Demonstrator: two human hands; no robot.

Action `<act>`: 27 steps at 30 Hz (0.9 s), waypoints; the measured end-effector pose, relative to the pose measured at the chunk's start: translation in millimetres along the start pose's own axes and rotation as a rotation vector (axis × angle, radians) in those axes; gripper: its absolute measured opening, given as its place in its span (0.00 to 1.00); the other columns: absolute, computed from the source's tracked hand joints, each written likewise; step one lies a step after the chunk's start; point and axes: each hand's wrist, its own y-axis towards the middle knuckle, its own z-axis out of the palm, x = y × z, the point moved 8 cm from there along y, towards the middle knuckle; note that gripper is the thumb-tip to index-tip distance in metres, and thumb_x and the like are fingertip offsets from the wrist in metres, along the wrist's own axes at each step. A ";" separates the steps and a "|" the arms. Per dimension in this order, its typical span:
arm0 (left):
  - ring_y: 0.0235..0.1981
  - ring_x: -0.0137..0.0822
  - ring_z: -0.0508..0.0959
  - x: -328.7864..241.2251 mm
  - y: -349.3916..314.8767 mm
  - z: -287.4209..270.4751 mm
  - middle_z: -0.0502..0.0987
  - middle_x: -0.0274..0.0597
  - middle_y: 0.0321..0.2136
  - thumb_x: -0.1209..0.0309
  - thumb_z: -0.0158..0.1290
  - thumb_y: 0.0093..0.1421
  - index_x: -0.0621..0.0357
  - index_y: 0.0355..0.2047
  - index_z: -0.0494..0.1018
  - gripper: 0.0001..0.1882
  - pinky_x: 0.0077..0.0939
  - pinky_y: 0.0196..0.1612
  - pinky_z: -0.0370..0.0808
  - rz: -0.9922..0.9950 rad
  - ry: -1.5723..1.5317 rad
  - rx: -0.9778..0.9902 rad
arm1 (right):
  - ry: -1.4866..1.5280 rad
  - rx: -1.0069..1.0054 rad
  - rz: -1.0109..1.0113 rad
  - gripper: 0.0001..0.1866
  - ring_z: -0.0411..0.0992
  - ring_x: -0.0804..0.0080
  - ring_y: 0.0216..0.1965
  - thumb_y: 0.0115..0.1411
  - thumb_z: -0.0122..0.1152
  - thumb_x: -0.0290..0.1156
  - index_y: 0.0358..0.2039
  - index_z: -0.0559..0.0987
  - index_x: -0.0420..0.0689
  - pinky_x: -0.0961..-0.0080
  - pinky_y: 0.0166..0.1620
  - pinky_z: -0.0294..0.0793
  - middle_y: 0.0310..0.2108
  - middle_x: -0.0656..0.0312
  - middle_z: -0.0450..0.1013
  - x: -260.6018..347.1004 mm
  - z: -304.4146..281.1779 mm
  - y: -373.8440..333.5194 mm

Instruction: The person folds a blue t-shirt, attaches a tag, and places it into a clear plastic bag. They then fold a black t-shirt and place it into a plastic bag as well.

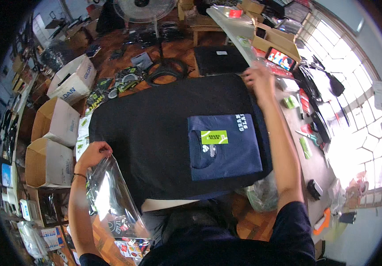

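My left hand (94,155) is closed at the left edge of a black cloth-covered table (151,119), pinching the top of a clear plastic bag (113,195). The bag hangs down beside the table's near left corner. A folded navy T-shirt (226,155) lies flat on the right half of the black surface. On the shirt, near its collar, rests a green card tag (214,137). My right hand (259,82) is over the table's far right corner, its fingers loosely bent and apart, with nothing visible in them.
Open cardboard boxes (53,162) line the left side. A standing fan (144,9) is beyond the table. Along the right runs a long bench (284,95) with a phone (280,60), scissors (310,136) and cartons. A plastic bag (263,195) hangs below the near right corner.
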 end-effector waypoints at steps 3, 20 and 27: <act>0.34 0.33 0.84 1.8 2.2 5.8 0.86 0.42 0.31 0.73 0.62 0.63 0.63 0.39 0.83 0.07 0.30 0.43 0.80 0.024 -0.043 -0.021 | -0.745 -0.239 -0.092 0.20 0.80 0.62 0.41 0.68 0.59 0.42 0.54 0.80 0.44 0.63 0.42 0.79 0.42 0.54 0.81 -41.1 -71.0 118.3; 0.34 0.29 0.84 -4.5 2.5 3.7 0.85 0.41 0.31 0.75 0.62 0.64 0.66 0.37 0.81 0.06 0.27 0.43 0.80 -0.117 -0.120 0.012 | -0.687 -0.321 0.135 0.35 0.80 0.59 0.38 0.58 0.71 0.48 0.57 0.71 0.36 0.63 0.43 0.78 0.37 0.50 0.81 -135.8 -146.6 225.4; 0.34 0.36 0.85 -39.5 -5.6 -10.8 0.84 0.44 0.30 0.77 0.63 0.60 0.65 0.36 0.81 0.05 0.30 0.43 0.80 0.097 0.035 -0.103 | -0.698 -0.428 -0.289 0.30 0.84 0.51 0.42 0.62 0.68 0.44 0.59 0.80 0.38 0.58 0.49 0.80 0.38 0.49 0.85 -27.8 -51.5 94.4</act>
